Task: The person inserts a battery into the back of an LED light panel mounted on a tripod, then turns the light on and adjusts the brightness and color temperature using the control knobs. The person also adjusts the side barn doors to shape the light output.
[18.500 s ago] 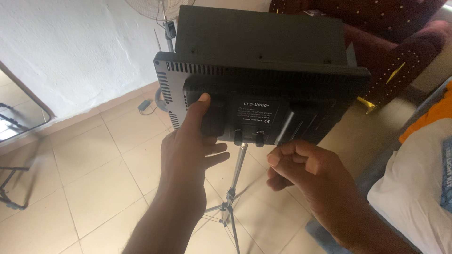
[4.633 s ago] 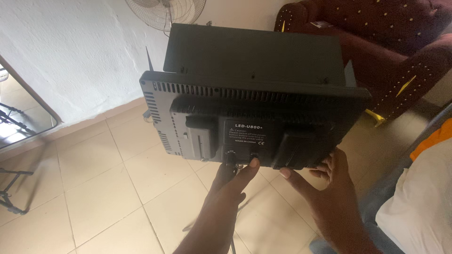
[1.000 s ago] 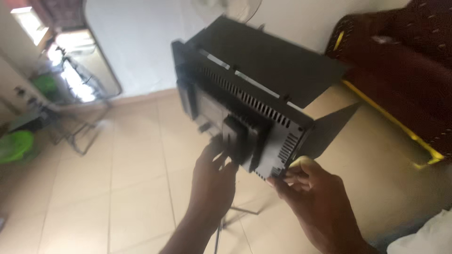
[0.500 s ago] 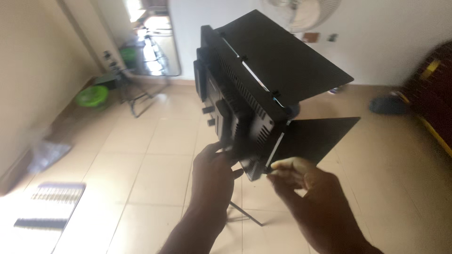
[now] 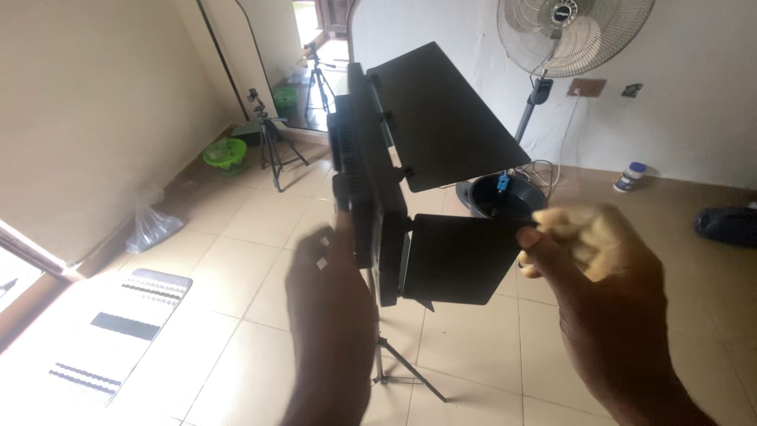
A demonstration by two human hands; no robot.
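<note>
A black panel light (image 5: 371,197) with hinged black flaps stands on a thin tripod stand (image 5: 394,367), seen edge-on. One flap (image 5: 441,110) angles up to the right, another (image 5: 457,260) hangs lower right. My left hand (image 5: 327,300) is raised at the panel's rear lower edge, fingers up, touching or nearly touching it. My right hand (image 5: 591,268) is blurred, fingers curled loosely, just right of the lower flap and apart from it. It holds nothing that I can see.
A standing fan (image 5: 572,31) is at the far wall, with a dark basin (image 5: 505,201) at its foot. A small tripod (image 5: 272,146), a green bowl (image 5: 225,150), a striped mat (image 5: 118,323), a plastic bag (image 5: 154,225) and a white jar (image 5: 631,175) lie on the tiled floor.
The view has swung further around the panel, which now shows edge-on. My right hand has come off the lower flap and moved right. My left hand stays at the panel's back.
</note>
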